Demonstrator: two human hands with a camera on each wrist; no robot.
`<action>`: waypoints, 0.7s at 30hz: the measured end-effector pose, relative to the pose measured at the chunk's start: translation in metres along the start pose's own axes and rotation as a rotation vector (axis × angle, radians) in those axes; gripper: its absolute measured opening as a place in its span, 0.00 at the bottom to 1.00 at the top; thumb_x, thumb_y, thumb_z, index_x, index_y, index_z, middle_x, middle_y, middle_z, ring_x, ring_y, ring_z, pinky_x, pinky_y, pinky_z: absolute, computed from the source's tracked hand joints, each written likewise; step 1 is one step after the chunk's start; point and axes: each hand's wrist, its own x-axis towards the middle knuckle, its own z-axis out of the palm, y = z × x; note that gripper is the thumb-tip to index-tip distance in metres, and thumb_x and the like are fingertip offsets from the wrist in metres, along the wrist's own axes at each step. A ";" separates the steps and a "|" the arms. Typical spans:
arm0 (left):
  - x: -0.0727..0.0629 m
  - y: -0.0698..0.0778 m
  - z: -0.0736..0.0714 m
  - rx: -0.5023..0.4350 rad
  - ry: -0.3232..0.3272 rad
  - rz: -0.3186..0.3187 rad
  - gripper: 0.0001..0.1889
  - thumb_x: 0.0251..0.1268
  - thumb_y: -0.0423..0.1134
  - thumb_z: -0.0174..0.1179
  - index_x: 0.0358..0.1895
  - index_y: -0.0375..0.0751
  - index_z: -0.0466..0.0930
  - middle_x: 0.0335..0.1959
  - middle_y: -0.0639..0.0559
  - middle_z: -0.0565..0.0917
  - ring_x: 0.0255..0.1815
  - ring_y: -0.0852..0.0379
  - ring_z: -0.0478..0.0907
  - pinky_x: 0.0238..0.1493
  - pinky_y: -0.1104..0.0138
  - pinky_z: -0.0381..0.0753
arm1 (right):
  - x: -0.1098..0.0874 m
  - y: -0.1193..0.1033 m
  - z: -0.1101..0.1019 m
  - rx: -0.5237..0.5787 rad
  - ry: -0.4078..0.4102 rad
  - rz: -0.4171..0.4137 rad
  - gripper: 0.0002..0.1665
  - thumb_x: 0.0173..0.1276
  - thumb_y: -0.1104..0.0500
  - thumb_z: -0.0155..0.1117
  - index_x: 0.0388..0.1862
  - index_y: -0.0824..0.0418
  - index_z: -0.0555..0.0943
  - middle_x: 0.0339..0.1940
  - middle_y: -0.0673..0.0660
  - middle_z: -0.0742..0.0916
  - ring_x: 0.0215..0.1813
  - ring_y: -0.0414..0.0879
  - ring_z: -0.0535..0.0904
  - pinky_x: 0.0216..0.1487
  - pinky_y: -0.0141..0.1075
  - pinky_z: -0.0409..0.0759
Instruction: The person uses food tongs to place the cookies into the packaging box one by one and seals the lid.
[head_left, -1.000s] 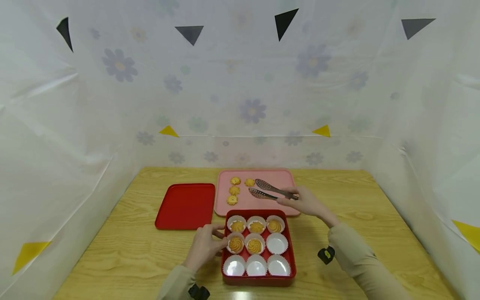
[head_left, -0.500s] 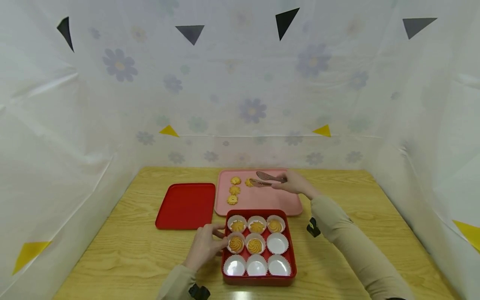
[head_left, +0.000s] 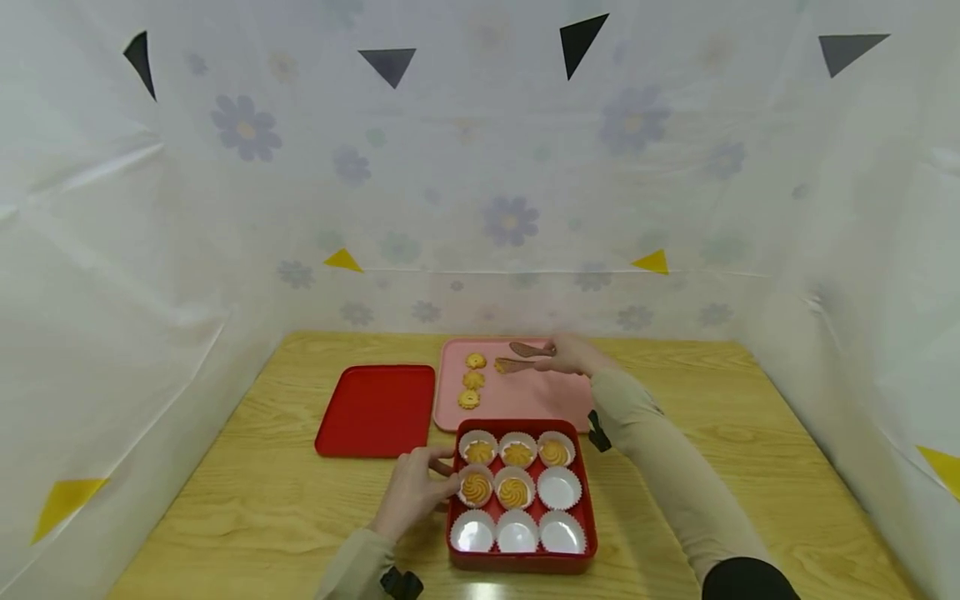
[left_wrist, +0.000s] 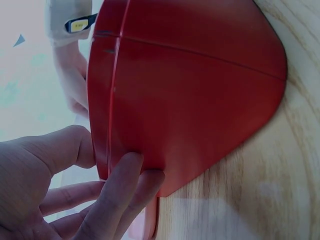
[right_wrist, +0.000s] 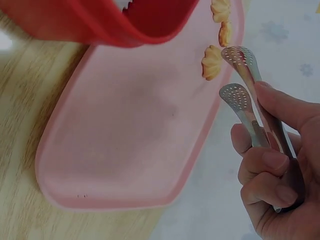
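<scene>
My right hand (head_left: 573, 357) grips perforated metal tongs (right_wrist: 270, 120) over the pink tray (head_left: 551, 403). The tongs' tips stand apart, and the lower one overlaps a golden cookie (head_left: 498, 366) in the head view. In the right wrist view the tips are right beside the scalloped cookie (right_wrist: 212, 63). My left hand (head_left: 415, 490) holds the left side of a red box (head_left: 525, 563), thumb at the rim and fingers against the outer wall (left_wrist: 190, 120). White paper cups (head_left: 558, 487) sit in the box in three rows; several hold swirled or scalloped cookies, the others are bare.
Three cookies (head_left: 473, 380) lie in a column on the pink tray's left part. A red lid-like tray (head_left: 377, 412) lies on the wooden table (head_left: 247, 500) left of the box. A white flowered sheet (head_left: 480, 167) walls the back and sides.
My right hand has moved left and away from me with the tongs, bringing their tips to the cookie. My left hand still holds the box.
</scene>
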 end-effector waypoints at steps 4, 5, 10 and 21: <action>0.000 0.000 0.001 0.000 -0.006 0.016 0.23 0.58 0.33 0.69 0.58 0.28 0.81 0.40 0.35 0.89 0.32 0.52 0.87 0.25 0.66 0.88 | 0.005 -0.002 0.003 -0.031 0.015 0.022 0.18 0.71 0.50 0.65 0.44 0.65 0.85 0.22 0.51 0.77 0.20 0.42 0.63 0.22 0.33 0.65; 0.000 0.000 0.001 -0.003 -0.006 0.018 0.23 0.58 0.33 0.69 0.57 0.28 0.81 0.40 0.35 0.89 0.31 0.52 0.87 0.25 0.66 0.88 | 0.006 -0.003 0.004 -0.044 0.022 0.025 0.18 0.71 0.50 0.65 0.45 0.65 0.85 0.26 0.53 0.80 0.22 0.42 0.66 0.24 0.33 0.67; 0.000 0.000 0.001 -0.020 -0.003 0.010 0.23 0.59 0.32 0.69 0.58 0.28 0.81 0.40 0.35 0.88 0.29 0.53 0.87 0.24 0.65 0.89 | 0.011 -0.005 0.008 -0.117 0.029 0.019 0.20 0.71 0.48 0.65 0.41 0.65 0.87 0.24 0.52 0.82 0.25 0.43 0.69 0.28 0.34 0.69; 0.000 0.000 0.002 -0.010 -0.001 0.021 0.23 0.58 0.32 0.69 0.58 0.28 0.81 0.40 0.35 0.88 0.30 0.53 0.87 0.24 0.66 0.88 | 0.001 -0.002 0.011 -0.099 0.043 0.000 0.18 0.71 0.51 0.65 0.34 0.67 0.86 0.20 0.49 0.77 0.23 0.41 0.65 0.27 0.32 0.66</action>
